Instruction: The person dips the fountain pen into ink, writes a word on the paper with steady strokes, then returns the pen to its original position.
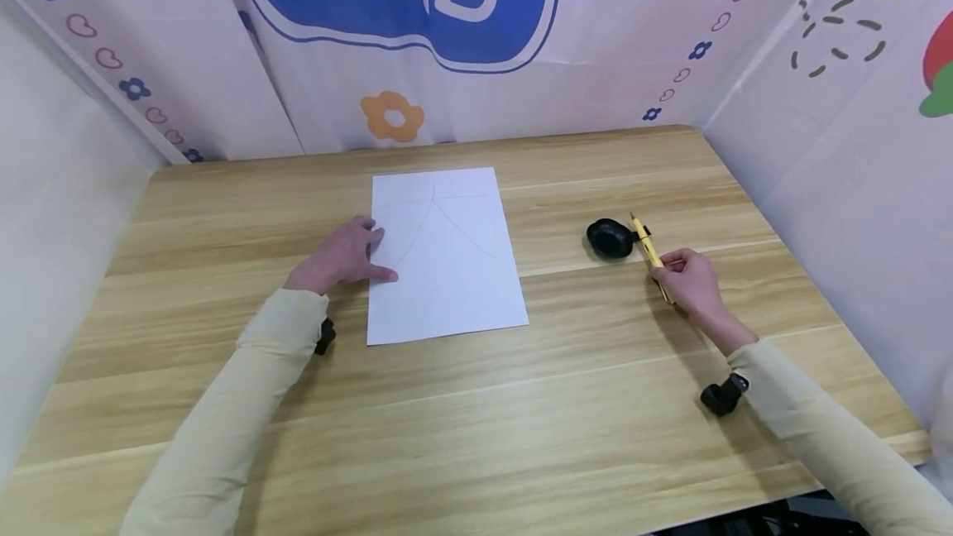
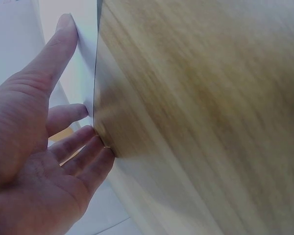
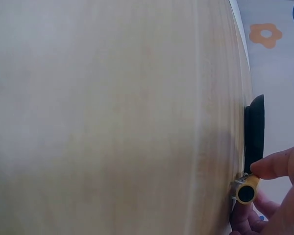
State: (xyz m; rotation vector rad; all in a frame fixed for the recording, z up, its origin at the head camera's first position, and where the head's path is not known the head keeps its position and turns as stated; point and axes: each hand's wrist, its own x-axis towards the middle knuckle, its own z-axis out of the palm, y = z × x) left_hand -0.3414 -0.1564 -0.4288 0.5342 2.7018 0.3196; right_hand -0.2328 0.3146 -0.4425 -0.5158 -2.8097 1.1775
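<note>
A white sheet of paper (image 1: 454, 296) lies on the table, with faint straight and slanting lines across its upper half. My left hand (image 1: 342, 257) rests at its left edge, fingers spread; the thumb and a fingertip lie on the paper. In the left wrist view the same hand (image 2: 44, 161) has its other fingertips at the wood beside the edge. To the right, my right hand (image 1: 691, 278) pinches a yellow calligraphy brush (image 1: 648, 246) between thumb and fingers. The brush's pointed tip faces away, beside a small black dish (image 1: 610, 238). In the right wrist view the brush (image 3: 246, 192) shows its dark round end.
The wood-grain table (image 1: 462, 428) runs back to a printed backdrop (image 1: 596, 106) with flowers and blue lettering. White panels (image 1: 59, 189) stand along both sides. A black wrist camera (image 1: 724, 395) is on the right wrist, another (image 1: 325, 337) on the left.
</note>
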